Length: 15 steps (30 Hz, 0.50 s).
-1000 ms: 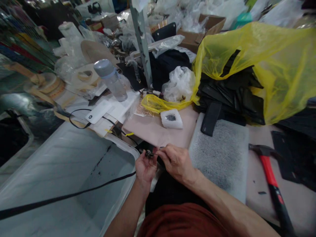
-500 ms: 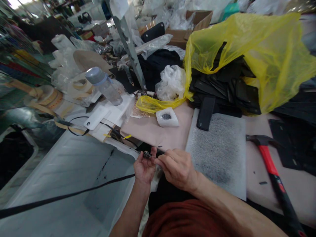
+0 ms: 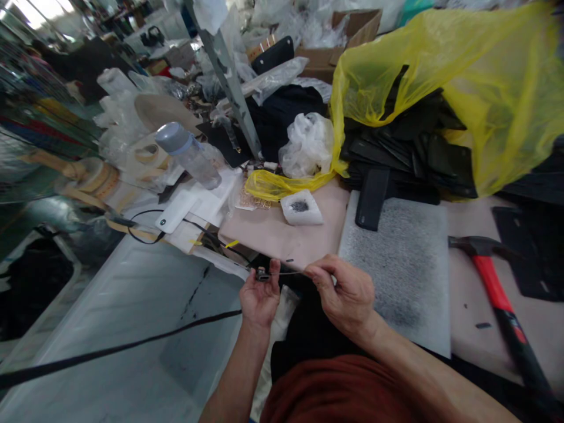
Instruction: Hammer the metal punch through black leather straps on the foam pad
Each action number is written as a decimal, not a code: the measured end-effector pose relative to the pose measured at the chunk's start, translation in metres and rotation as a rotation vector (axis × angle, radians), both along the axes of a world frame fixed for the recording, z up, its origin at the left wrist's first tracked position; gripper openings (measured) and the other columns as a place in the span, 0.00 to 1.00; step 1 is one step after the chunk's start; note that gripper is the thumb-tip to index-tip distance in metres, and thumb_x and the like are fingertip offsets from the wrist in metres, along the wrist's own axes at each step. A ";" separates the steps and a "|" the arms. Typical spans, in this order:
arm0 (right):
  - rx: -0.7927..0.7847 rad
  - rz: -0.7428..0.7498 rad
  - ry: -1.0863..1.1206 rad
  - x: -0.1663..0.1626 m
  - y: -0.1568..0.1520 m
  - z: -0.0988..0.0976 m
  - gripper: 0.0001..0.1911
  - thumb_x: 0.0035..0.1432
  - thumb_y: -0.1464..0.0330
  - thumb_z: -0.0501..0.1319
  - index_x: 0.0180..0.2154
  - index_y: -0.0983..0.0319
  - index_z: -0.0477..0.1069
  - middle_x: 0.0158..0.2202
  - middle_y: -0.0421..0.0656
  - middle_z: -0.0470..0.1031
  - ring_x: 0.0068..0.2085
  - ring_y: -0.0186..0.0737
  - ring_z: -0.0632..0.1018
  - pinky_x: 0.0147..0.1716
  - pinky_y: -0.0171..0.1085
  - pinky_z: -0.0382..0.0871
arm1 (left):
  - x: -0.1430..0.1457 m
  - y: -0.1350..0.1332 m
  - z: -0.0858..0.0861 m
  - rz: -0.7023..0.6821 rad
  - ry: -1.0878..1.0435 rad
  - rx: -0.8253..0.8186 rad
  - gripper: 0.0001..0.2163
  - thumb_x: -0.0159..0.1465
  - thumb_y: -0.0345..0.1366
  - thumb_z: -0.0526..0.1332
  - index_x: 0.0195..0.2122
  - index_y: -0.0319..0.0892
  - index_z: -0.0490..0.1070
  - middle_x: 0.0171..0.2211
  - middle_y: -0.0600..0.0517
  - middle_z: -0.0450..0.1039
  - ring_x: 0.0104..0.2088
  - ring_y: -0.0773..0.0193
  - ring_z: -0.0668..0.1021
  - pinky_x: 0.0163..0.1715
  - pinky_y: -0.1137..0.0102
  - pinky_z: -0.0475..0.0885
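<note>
Near the bench's front edge, my left hand (image 3: 261,299) is turned palm up, its fingers curled around a small dark metal piece (image 3: 263,274) that looks like a buckle or clasp. From this piece a thin strip (image 3: 289,272) runs to the right. My right hand (image 3: 348,291) pinches the strip's far end between thumb and fingers, so it stretches taut between both hands. A long black strap (image 3: 132,345) crosses from the left edge to my left wrist; where it ends there is hidden.
A red-and-black hammer (image 3: 496,288) lies right of a speckled pale board (image 3: 399,270). Black pieces fill a yellow bag (image 3: 506,106). A small white block (image 3: 302,208), a bottle (image 3: 189,155) and a white device (image 3: 178,214) stand leftward. A large pale bin (image 3: 145,294) is below left.
My right hand has moved right, away from my left hand, and a length of thin strip now shows between them. The left hand has stayed in about the same place.
</note>
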State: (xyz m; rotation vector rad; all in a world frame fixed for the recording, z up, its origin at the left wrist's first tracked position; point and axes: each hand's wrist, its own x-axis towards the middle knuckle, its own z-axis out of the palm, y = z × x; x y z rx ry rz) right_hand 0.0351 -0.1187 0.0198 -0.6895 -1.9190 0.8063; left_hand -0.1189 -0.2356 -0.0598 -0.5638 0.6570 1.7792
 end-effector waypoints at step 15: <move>0.070 0.134 0.054 -0.001 -0.014 0.000 0.07 0.65 0.71 0.55 0.33 0.61 0.69 0.25 0.40 0.72 0.25 0.32 0.71 0.27 0.33 0.63 | 0.001 0.002 0.009 -0.052 0.106 -0.010 0.16 0.68 0.34 0.52 0.31 0.35 0.78 0.47 0.40 0.77 0.58 0.54 0.71 0.48 0.66 0.74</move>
